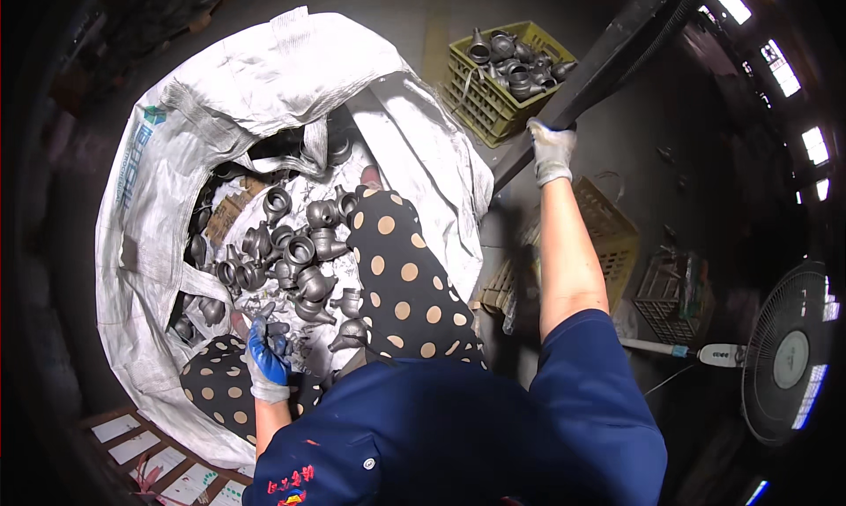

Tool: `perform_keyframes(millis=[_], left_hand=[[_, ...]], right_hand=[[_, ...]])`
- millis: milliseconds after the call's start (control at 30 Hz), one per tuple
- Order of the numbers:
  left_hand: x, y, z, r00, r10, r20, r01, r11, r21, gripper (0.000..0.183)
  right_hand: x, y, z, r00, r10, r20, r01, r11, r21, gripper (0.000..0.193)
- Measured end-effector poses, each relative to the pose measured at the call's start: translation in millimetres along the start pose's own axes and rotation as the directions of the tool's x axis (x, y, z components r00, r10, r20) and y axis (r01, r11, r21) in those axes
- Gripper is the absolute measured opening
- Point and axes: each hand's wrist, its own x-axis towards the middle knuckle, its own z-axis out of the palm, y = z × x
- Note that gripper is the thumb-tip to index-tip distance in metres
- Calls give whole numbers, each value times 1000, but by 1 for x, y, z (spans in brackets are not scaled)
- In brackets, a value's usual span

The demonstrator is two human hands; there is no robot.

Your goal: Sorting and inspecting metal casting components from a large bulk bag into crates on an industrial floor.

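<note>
A glove with a blue palm and dark, dirty fingertips covers my left hand (pixel 268 356), which is low over a pile of grey metal pipe fittings (pixel 300 252). Its fingers look apart, and I make out nothing held in them. The fittings are rounded, with open collars and tapered spouts, and lie inside a large white woven sack (pixel 264 74) whose rim is folded outward. My right arm reaches forward; its pale-gloved hand (pixel 553 152) grips a thick black post (pixel 608 56) that slants to the upper right. Part of that hand's fingers is hidden against the post.
Beyond the sack stands a yellow-green plastic crate (pixel 493 109) filled with similar fittings. A yellow crate (pixel 617 241) and a darker crate (pixel 674 299) are to the right. A fan (pixel 789 356) stands at far right. My legs in dotted trousers (pixel 401 277) rest inside the sack's opening.
</note>
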Motion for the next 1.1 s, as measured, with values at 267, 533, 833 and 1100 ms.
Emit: perform_keyframes(millis=[267,533,833,1100], left_hand=[[6,-4,17,1000,-15,10,13,988,153,42],[28,-15,9,999,-41,28,35,984,176,39],[50,-17,7,998,-39,44,28,975,218,44],[70,-59,-29,999,-45,9,45,999,22,22]], right_hand=[[-32,149,42,803,579,142,-589,807,37,41],[-47,84,48,968,234,-87,-247,948,-203,42],[2,85,85,875,470,-117,-462,882,90,16],[39,135,100,905,360,-226,-333,931,150,15]])
